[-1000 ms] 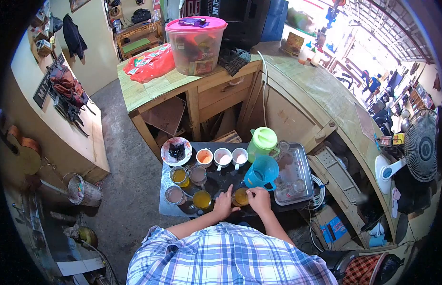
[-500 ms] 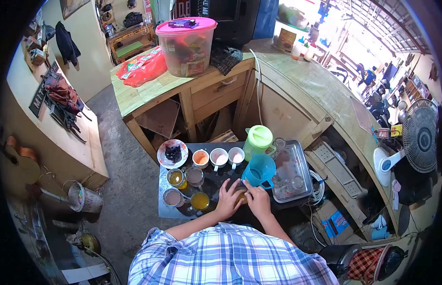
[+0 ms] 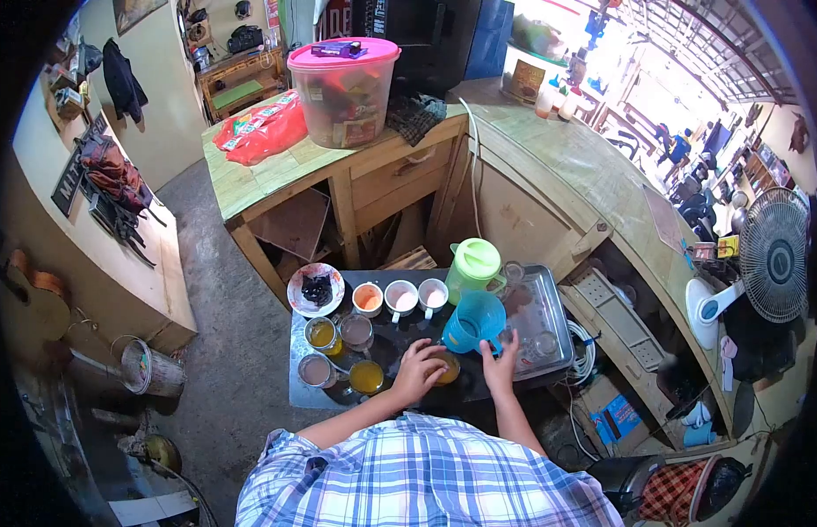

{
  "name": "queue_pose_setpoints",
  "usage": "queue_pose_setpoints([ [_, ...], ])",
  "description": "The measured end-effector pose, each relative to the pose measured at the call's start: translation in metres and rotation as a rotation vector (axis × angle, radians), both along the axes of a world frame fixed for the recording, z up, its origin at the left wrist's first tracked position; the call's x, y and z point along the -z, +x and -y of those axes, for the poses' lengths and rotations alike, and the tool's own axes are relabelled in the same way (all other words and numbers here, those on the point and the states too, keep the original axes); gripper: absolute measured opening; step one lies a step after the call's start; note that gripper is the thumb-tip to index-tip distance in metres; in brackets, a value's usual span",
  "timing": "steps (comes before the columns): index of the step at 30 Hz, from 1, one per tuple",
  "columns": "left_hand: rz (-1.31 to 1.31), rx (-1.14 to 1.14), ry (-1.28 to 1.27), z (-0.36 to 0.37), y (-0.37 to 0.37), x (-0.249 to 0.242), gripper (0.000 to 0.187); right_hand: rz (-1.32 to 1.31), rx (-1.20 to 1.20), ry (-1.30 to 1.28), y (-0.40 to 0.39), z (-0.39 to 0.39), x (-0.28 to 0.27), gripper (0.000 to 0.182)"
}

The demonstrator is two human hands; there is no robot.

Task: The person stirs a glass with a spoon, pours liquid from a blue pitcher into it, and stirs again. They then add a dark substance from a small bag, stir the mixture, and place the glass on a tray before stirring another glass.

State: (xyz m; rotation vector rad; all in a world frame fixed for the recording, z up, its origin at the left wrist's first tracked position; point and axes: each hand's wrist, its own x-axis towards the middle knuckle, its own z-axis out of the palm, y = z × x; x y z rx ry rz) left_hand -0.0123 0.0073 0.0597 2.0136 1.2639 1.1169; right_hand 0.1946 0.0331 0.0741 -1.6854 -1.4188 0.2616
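Head camera showed the left hand (image 3: 417, 371), fingers apart, partly hiding a glass (image 3: 448, 370); the right hand (image 3: 500, 364) stood spread near the blue jug (image 3: 473, 322).

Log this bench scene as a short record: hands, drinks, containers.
left_hand: fingers at a glass of yellow drink; grip unclear
right_hand: spread, beside the blue jug; contact unclear
other_filled_glasses: two yellow, two brownish
cups: three, in a row; one holds something orange, two something pale
green_pitcher: lidded, upright, behind the blue jug
bowl: dark contents, left of the cups
tray: right side, holding clear glassware
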Motion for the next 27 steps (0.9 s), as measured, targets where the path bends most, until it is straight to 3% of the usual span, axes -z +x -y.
queue_pose_setpoints([
  [2,-0.041,0.016,-0.011,0.003,0.000,0.003,0.015,-0.627,-0.046,-0.400,0.004,-0.007,0.002,0.083],
  [6,-0.139,0.011,-0.032,0.009,-0.003,0.004,0.016,-0.890,-0.111,-0.386,-0.001,-0.010,0.005,0.071],
  [12,-0.193,0.021,-0.034,0.008,-0.007,0.005,0.018,-0.950,-0.089,-0.304,0.006,-0.005,-0.025,0.063],
  [18,-0.202,-0.062,0.033,0.009,-0.001,0.006,0.015,-0.626,-0.221,-0.319,0.025,0.020,-0.073,0.055],
  [23,-0.204,-0.108,-0.001,0.009,0.003,0.018,0.015,-0.076,-0.333,-0.453,0.019,0.044,-0.120,0.070],
  [27,-0.219,-0.119,-0.022,0.013,0.002,0.014,0.015,0.060,-0.372,-0.573,0.015,0.052,-0.135,0.071],
])
